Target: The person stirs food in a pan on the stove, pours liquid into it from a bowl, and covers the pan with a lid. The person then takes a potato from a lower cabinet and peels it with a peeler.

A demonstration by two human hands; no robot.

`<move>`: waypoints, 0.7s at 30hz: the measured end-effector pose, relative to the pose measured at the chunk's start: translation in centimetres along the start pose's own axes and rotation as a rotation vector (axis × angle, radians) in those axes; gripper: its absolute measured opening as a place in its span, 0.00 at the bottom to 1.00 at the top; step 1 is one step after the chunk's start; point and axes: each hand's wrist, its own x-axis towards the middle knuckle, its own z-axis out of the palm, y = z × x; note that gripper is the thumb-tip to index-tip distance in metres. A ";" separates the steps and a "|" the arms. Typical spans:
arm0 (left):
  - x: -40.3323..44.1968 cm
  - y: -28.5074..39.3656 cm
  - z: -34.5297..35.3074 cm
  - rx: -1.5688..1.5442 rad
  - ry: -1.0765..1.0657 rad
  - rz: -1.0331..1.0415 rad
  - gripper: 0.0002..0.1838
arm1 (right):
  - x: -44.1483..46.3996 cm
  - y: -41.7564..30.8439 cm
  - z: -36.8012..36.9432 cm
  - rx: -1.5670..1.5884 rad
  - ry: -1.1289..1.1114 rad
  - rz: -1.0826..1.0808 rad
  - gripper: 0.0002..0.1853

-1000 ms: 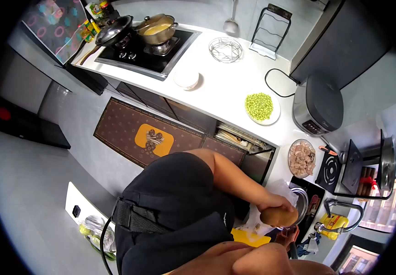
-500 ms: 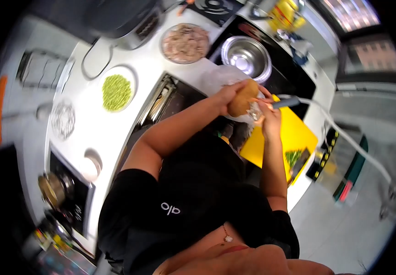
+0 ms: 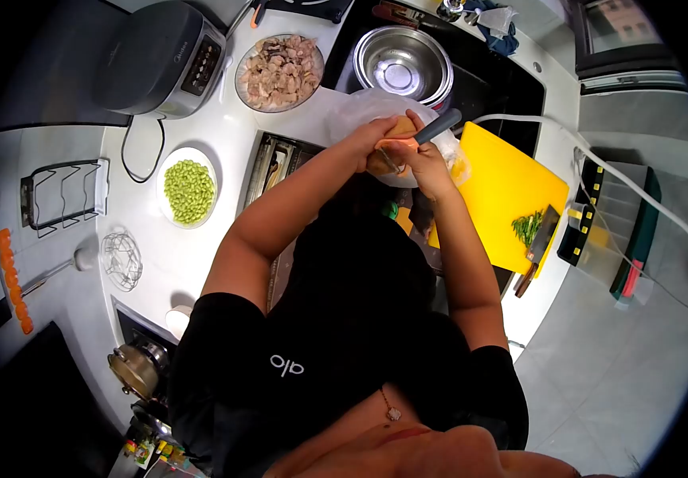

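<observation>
My left hand (image 3: 368,142) is wrapped around a brown potato (image 3: 379,164), held over a crumpled translucent plastic bag (image 3: 344,118). In my right hand (image 3: 430,166) is a peeler (image 3: 439,127) with a grey handle and orange head. Its blade lies across the potato, and the handle points up and to the right. Fingers and peeler hide part of the potato. Just right of my right hand lies a yellow cutting board (image 3: 503,183), bearing chopped greens (image 3: 528,229) and a knife (image 3: 544,237).
Beyond my hands a metal bowl (image 3: 403,68) stands at the dark sink. Leftward are a bowl of meat pieces (image 3: 280,73), a plate of green beans (image 3: 190,191), a rice cooker (image 3: 160,60) and a wire rack (image 3: 122,261). A white hose (image 3: 631,175) arcs over the right side.
The peeler has swung from the potato's right side to lie across it. My right hand has moved closer to my left. The whole view has shifted slightly.
</observation>
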 end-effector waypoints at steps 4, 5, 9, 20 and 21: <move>-0.7 -0.1 -0.6 -0.073 -0.074 -0.054 0.22 | 0.9 1.4 -0.5 0.053 0.034 -0.035 0.31; -0.5 -0.2 -0.8 -0.036 -0.116 -0.020 0.22 | 1.3 1.7 -1.0 0.075 0.021 -0.031 0.29; -1.1 0.1 -0.5 0.103 -0.151 0.020 0.20 | 2.4 2.1 -2.4 -0.004 -0.001 -0.067 0.20; 0.0 -0.3 -2.6 0.029 -0.073 -0.097 0.23 | 5.3 3.5 -6.5 0.098 0.107 0.049 0.12; 0.2 -0.6 -3.0 -0.001 -0.050 -0.090 0.23 | 5.6 3.9 -6.9 0.007 0.137 0.031 0.11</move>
